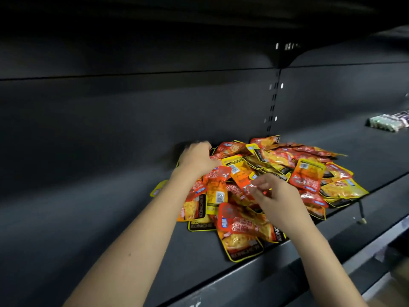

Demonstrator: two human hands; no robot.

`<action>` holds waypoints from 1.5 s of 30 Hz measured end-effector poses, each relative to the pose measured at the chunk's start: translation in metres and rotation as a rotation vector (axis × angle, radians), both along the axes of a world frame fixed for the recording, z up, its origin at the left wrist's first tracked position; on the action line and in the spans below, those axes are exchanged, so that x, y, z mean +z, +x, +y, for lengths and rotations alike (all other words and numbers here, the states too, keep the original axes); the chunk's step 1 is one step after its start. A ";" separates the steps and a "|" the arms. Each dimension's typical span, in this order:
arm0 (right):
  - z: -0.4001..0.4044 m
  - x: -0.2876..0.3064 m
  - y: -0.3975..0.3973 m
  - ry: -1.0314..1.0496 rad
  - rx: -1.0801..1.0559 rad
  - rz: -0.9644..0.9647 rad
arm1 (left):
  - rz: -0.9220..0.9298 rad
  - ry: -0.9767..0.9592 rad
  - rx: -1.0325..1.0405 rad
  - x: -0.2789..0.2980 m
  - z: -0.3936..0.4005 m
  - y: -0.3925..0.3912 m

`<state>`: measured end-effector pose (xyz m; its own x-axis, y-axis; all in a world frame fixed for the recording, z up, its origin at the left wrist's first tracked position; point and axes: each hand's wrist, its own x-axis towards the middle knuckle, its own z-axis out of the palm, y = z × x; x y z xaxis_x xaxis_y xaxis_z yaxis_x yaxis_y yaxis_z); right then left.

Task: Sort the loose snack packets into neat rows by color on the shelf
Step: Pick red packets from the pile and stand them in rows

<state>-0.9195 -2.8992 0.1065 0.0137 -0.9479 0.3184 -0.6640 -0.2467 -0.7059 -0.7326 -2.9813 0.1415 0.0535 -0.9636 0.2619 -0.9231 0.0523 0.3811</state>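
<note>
One loose heap of glossy red and yellow foil snack packets, too many and too overlapped to count, on the dark grey metal shelf. Two bare hands in it: left hand palm-down at the heap's far left edge, grip hidden; right hand pinching a red packet's corner. One row of dark wrapped packets far right, well apart.

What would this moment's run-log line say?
stage: sorting not begun | packets: mixed pile on shelf | left hand: on pile's far-left edge | right hand: pinching a red packet
</note>
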 end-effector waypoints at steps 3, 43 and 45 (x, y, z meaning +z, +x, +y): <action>-0.010 0.001 -0.006 -0.024 0.001 0.028 | -0.153 -0.003 0.042 -0.007 -0.015 -0.007; -0.085 0.044 0.061 -0.310 0.352 -0.013 | 0.970 -0.589 0.763 -0.021 0.205 -0.005; -0.073 0.047 0.061 -0.226 0.436 -0.149 | 0.977 -0.659 0.731 -0.025 0.214 -0.007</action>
<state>-0.8582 -2.9721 0.1537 0.3311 -0.7716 0.5431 -0.3614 -0.6354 -0.6824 -0.7398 -2.7677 0.1167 0.9104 -0.3522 0.2170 -0.1947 0.0981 0.9759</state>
